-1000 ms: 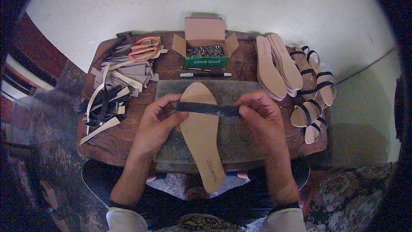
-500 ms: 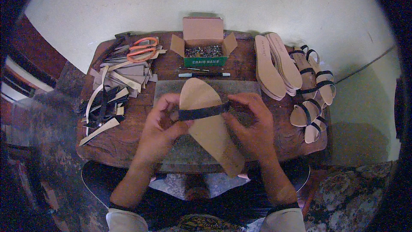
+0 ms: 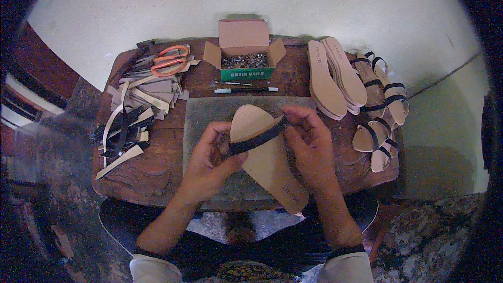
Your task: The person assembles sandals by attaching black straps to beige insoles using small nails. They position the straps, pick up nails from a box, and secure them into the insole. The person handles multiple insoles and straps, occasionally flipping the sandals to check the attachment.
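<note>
Between my hands a tan shoe insole (image 3: 270,165) is held tilted above the grey mat, its rounded toe away from me and its heel toward me at the right. Across its front part runs a black strap (image 3: 257,140) with a pale underside. My left hand (image 3: 212,157) is closed on the insole's left edge, thumb on top near the strap's left end. My right hand (image 3: 309,144) pinches the strap's right end, which stands raised off the insole. The fingers beneath the insole are hidden.
A grey mat (image 3: 201,120) covers the wooden table's middle. Behind it lie a marker (image 3: 246,90) and an open green box of nails (image 3: 245,74). Orange-handled scissors (image 3: 170,67) rest on strap pieces (image 3: 149,91) at left. Stacked insoles (image 3: 327,84) and strapped sandals (image 3: 372,133) stand at right.
The insole has shifted slightly right and toward me. Its strap is tilted more steeply, with the right end lifted higher. Both my hands keep their hold.
</note>
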The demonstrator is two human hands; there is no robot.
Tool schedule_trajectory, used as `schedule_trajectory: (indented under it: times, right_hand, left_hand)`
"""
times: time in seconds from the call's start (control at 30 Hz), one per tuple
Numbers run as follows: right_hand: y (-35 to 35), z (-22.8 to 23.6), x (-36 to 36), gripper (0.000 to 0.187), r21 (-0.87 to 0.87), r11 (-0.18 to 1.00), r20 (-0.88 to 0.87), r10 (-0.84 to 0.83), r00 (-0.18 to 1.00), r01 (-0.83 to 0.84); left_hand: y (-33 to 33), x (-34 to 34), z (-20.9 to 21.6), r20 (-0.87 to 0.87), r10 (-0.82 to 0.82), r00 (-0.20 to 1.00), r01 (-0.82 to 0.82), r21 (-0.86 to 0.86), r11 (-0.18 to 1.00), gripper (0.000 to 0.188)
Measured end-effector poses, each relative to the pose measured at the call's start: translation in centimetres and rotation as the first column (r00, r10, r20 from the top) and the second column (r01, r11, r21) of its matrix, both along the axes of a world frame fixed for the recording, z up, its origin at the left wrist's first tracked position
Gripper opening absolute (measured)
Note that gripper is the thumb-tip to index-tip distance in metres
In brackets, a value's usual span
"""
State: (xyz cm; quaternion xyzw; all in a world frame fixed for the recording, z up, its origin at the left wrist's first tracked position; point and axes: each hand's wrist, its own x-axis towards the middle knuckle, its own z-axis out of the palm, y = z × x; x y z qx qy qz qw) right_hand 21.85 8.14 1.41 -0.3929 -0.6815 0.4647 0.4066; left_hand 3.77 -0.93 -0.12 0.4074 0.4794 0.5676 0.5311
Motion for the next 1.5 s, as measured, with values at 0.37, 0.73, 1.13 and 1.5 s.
schedule_trajectory:
  times: [0.37, 0.73, 1.13, 1.5]
  right_hand:
    - [-0.1, 0.3, 0.1, 0.034, -0.173, 0.978, -0.132, 0.094, 0.987, -0.116]
    - [-1.6, 1.1, -0.3, 0.037, -0.337, 0.896, -0.169, 0.244, 0.955, -0.289]
    - [-1.9, 0.1, -0.8, 0.029, 0.029, 0.981, 0.120, 0.188, 0.975, -0.192]
    - [-2.1, 0.4, -1.1, 0.030, 0.214, 0.935, 0.185, 0.245, 0.952, -0.282]
  left_hand:
    - [0.0, 0.6, -0.1, -0.052, -0.036, 0.998, 0.035, -0.013, 0.999, 0.046]
    - [-0.7, -1.4, 2.1, -0.115, -0.099, 0.988, 0.083, -0.134, 0.987, 0.024]
    - [-0.4, -0.6, 0.9, -0.117, -0.049, 0.992, 0.033, -0.140, 0.990, 0.020]
    - [-0.4, 0.4, 1.2, -0.153, 0.086, 0.985, -0.117, -0.213, 0.970, 0.019]
